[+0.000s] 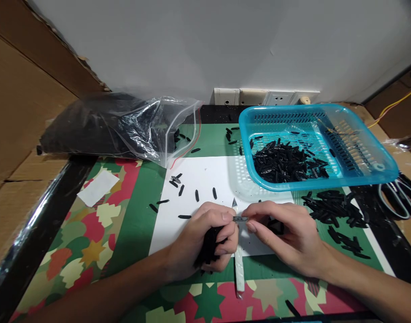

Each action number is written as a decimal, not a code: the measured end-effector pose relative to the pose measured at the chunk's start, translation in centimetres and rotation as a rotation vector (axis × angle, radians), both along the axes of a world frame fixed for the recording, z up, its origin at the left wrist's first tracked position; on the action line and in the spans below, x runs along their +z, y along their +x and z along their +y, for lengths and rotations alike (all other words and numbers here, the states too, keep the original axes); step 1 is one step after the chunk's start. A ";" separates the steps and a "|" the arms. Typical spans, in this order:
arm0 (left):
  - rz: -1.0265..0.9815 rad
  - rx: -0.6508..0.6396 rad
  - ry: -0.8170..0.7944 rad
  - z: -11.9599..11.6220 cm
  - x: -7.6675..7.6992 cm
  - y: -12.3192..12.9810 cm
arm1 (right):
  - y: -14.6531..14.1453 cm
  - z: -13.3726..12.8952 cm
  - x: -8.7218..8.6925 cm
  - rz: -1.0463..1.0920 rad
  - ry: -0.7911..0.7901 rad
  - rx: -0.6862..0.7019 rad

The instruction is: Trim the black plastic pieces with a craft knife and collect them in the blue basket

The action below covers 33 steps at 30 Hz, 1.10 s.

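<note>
My left hand (200, 224) is closed around a bunch of small black strip-like pieces (208, 246), some poking out below its fingers. Its thumb and forefinger also pinch one end of a single small black piece (240, 219), which shows small marks or holes along it. At the other end, the thumb and forefinger of my right hand (298, 231) are closed on that same piece. A pointed tool with a white wrapped handle (239, 271) lies below both hands, its grey tip pointing away from me. Several loose black pieces (197, 195) are scattered on a white sheet (172, 233).
A blue plastic basket (313, 184) at the back right holds a heap of black pieces (282, 161). More pieces (333, 207) are piled before it, near scissors (399, 197). A clear zip bag (118, 128) full of black material lies back left. Wall sockets (279, 98) are behind.
</note>
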<state>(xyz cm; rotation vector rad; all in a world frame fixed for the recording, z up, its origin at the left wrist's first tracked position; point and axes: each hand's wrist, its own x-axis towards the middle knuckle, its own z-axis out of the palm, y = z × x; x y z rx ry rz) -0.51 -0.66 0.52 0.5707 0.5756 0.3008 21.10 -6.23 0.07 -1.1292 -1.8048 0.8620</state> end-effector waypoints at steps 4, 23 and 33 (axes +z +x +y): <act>-0.016 0.002 -0.006 -0.1 0.0 0.0 | 0.0 0.0 -0.1 -0.015 0.033 -0.010; 0.000 0.006 -0.026 -0.1 -0.1 0.0 | -0.1 0.1 0.2 -0.023 0.072 0.000; 0.002 0.006 -0.020 -0.1 -0.2 0.0 | -0.1 0.2 0.0 -0.036 0.097 -0.007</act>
